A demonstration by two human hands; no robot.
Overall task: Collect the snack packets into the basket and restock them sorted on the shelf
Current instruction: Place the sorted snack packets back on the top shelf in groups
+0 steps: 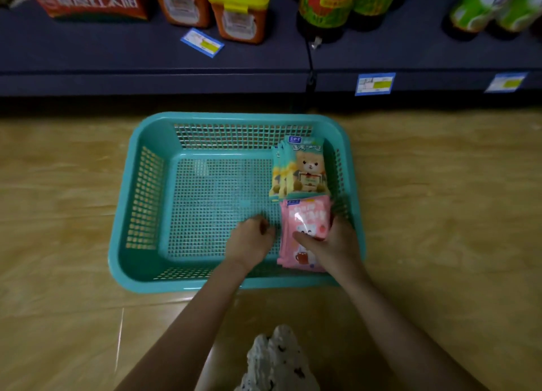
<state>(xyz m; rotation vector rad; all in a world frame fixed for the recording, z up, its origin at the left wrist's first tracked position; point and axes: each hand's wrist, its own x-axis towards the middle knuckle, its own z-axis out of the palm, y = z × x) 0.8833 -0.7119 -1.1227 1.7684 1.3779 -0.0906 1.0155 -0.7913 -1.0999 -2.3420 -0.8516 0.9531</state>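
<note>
Head view: my right hand [337,244] grips the stack of pink packets [308,214], thumb laid across the top face, fingers at the right edge. The stack lies in the near right corner of the teal basket [143,197]. A stack of bear-print packets [305,167] lies just beyond it, against the right wall. My left hand [249,241] sits over the basket bottom just beside the pink stack, fingers curled, holding nothing visible. The basket stands on the floor [58,214] before the dark shelf [117,53].
</note>
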